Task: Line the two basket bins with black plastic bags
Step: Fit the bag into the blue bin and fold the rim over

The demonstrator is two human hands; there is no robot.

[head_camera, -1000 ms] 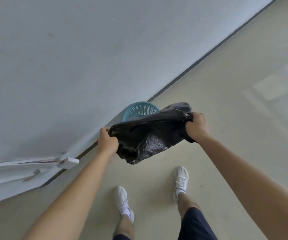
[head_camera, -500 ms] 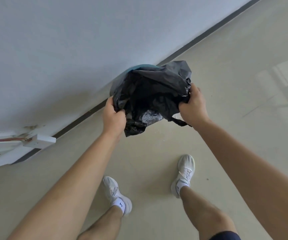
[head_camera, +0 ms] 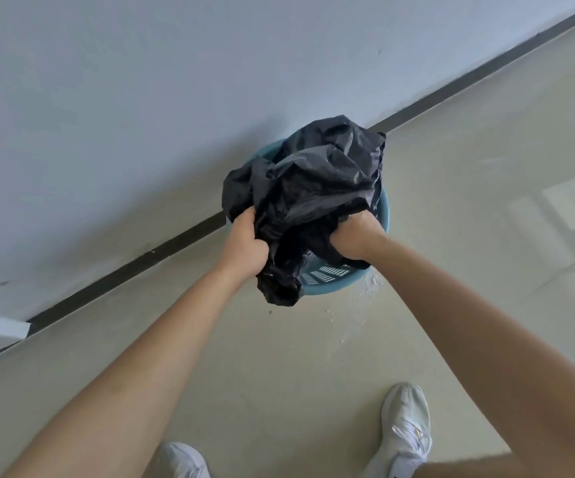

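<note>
The black plastic bag is now down on the blue basket bin, which stands on the floor right against the wall. A second ago it was held stretched in the air in front of the bin; half a second ago it had only reached the space above the rim. Now its bunched bulk billows over the opening and hides most of it, with just the near slotted wall and a strip of rim on the right showing. One loose tail of plastic hangs outside over the near edge.

The left hand has its grip closed on a fold of the bag at the left side of the rim. The right hand is pushed down into the bin's mouth, its grip wrapped in the plastic; the fingers are buried, but it looks clenched on the bag's edge.

So the carrying part seems finished and the fitting has begun. The bag is still puffed with air and not seated, and I'd say its mouth has yet to be opened out and folded over the rim all the way round. The hanging tail suggests the plastic sits unevenly and may need tugging back.

Only this one bin is in sight; the second is nowhere in view. A white shoe stands just short of the bin.
</note>
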